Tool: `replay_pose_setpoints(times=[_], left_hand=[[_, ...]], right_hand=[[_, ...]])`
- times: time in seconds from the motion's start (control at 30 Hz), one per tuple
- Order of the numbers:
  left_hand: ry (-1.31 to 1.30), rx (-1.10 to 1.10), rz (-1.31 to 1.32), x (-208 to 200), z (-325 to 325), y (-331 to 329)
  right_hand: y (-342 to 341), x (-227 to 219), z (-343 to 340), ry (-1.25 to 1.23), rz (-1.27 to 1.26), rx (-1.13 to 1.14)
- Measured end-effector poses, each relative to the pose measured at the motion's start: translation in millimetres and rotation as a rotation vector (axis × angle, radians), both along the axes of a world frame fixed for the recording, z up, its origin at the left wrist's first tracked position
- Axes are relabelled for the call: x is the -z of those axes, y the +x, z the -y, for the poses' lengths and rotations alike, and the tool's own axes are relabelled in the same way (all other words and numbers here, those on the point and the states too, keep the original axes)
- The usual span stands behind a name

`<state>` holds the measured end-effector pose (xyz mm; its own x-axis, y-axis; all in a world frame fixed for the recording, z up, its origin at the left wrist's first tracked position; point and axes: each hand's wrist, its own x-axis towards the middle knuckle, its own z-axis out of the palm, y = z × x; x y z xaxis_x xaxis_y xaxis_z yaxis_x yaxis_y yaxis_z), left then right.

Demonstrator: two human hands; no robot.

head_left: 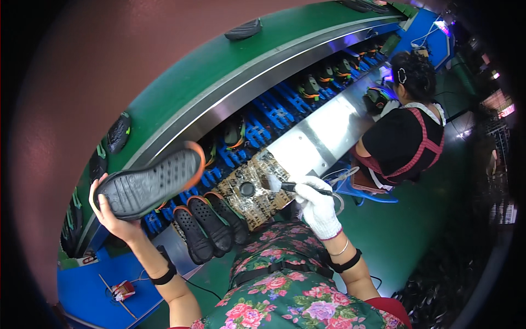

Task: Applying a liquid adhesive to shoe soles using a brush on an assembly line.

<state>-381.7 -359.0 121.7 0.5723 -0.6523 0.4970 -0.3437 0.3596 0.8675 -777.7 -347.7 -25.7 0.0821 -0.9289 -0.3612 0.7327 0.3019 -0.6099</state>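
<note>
My bare left hand [112, 219] grips a black shoe sole [150, 183] by its heel end, raised at the left with its perforated inner face showing. An orange rim runs round the sole's toe. My right hand [318, 207], in a white knit glove, is closed round the dark handle of a brush [288, 187]. The brush's pale, flat tip is over the tape-covered board [263, 206], beside a small round black container [247, 189]. Several more black soles [210, 225] with holes stand in a row at the board's left edge, between my hands.
Beyond the board, a blue rack [276, 113] carries several shoes beneath a green conveyor belt [186, 82] with soles on it. A bare metal worktop [312, 137] stretches right toward a seated co-worker [402, 137] handling a shoe. A blue table [87, 288] stands at lower left.
</note>
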Motion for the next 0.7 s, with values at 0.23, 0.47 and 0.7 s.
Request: replay_pose_setpoints(times=[0.23, 0.47, 0.7], left_hand=[[0.645, 0.385, -0.736, 64.1, 6.7, -23.3], [1.061, 0.551, -0.899, 152.6, -18.5, -99.7], [0.687, 0.919, -2.132, 182.5, -100.3, -153.5]], right_hand=[[23.1, -58.8, -5.7, -0.21, 0.059, -0.14], [45.2, -80.3, -8.5, -0.366, -0.252, -0.301], [35.5, -80.2, -11.3, -0.307, -0.306, -0.261]])
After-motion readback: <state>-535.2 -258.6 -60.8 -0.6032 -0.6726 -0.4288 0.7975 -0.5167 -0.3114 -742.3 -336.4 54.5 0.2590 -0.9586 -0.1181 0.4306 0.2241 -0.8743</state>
